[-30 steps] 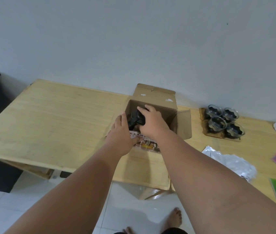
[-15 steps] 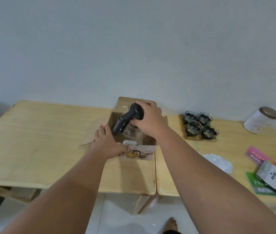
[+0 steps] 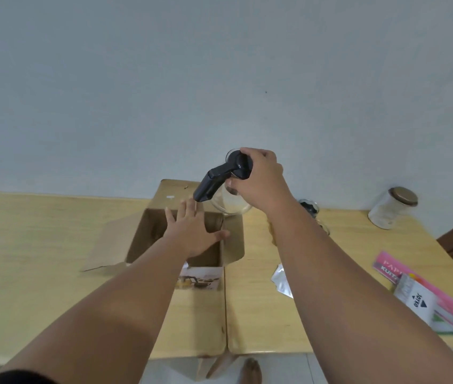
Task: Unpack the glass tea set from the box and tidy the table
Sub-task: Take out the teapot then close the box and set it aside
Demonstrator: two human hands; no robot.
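Observation:
My right hand (image 3: 261, 178) grips a glass teapot (image 3: 228, 200) by its black lid and neck, with the black handle (image 3: 214, 181) sticking out to the left. The pot hangs in the air above the far right corner of the open cardboard box (image 3: 147, 234). My left hand (image 3: 192, 231) is spread flat over the box's opening, fingers apart, holding nothing. Behind my right forearm stand small glass cups with dark contents (image 3: 309, 207), mostly hidden.
Two wooden tables (image 3: 39, 245) stand side by side against a grey wall. On the right table are a lidded glass jar (image 3: 391, 207), a silver wrapper (image 3: 282, 279), a pink pack (image 3: 424, 286) and a small white box (image 3: 419, 300). A picture card (image 3: 200, 278) lies by the cardboard box.
My right hand has lifted the teapot up out of the box and clear of its rim. My left hand has shifted from the box's front edge to over the opening.

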